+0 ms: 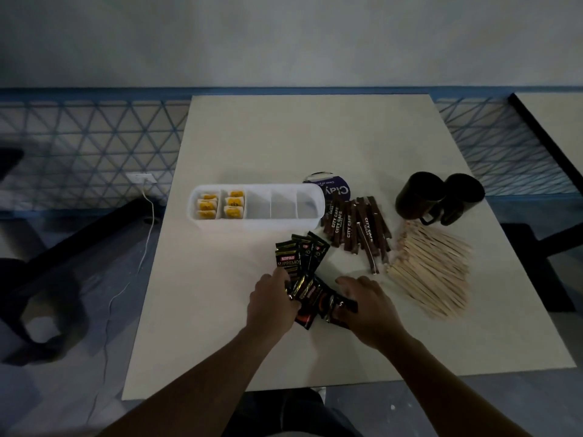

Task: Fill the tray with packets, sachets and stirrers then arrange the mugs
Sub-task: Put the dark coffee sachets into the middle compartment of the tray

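Left hand (273,299) and right hand (367,305) both grasp the black coffee packets (310,298). Best approach: square the stack first, then stand it in the next empty compartment of the tray (220,223).

Both forearms (217,370) are bare right up to the near edge, as are the left hand (272,299) and right hand (367,307). Dark clothing (284,414) covers the lap between them.
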`<state>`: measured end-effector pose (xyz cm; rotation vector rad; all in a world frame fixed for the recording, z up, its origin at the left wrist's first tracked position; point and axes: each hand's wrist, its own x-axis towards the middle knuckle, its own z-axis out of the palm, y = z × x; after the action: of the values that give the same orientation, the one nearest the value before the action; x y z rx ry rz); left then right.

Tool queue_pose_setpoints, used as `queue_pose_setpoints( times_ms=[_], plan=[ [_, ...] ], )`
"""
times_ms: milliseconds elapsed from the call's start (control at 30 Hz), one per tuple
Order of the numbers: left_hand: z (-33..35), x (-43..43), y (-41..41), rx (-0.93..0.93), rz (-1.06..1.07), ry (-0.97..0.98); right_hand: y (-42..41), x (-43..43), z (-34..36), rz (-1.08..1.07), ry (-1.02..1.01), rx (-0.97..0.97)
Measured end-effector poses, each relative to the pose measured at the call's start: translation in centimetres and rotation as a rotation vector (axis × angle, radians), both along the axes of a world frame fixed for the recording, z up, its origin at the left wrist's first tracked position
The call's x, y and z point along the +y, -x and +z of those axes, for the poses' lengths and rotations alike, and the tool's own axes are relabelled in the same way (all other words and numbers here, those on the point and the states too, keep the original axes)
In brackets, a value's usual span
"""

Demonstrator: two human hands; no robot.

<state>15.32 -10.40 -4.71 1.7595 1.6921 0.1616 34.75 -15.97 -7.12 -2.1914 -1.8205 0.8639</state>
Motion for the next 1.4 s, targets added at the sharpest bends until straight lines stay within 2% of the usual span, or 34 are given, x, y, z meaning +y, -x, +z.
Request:
queue_pose_setpoints(
  times_ms=[267, 467, 600, 700, 800, 933, 1067, 1233, 1400],
  plan=[
    [-0.4, -0.3, -0.5, -0.138, 0.029, -0.067, 1.7, 1.7, -0.1, 0.080, -0.029, 0.062],
    [-0.2, 0.1, -0.5, -0.210, 0.040, -0.075, 2.0, 2.3, 0.0, 0.002, -0.068, 0.125],
    [0.0, 0.4, -0.8, -0.272, 0.025, -0.083, 1.9, 2.5, 0.0, -0.035, -0.040, 0.233],
    [0.5, 1.0, -0.7, -0.326, 0.099, -0.088, 1.7, 2.7, 0.5, -0.104, -0.030, 0.394],
    [1.7, 1.9, -0.7, -0.390, 0.192, -0.096, 1.6, 3.3, 1.9, -0.145, -0.084, 0.450],
    [3.4, 3.2, -0.7, -0.592, 0.378, 0.000, 2.4, 4.4, 3.8, -0.145, -0.125, 0.583],
    [5.2, 4.1, -0.2, -0.870, 0.502, 0.192, 4.0, 5.3, 5.5, -0.148, -0.111, 0.628],
    [7.1, 5.0, 1.4, -1.019, 0.306, 0.449, 6.2, 6.8, 6.7, -0.196, -0.090, 0.622],
    [6.9, 6.3, 4.0, -1.037, 0.125, 0.573, 7.7, 8.1, 7.3, -0.070, -0.108, 0.374]
  ],
)
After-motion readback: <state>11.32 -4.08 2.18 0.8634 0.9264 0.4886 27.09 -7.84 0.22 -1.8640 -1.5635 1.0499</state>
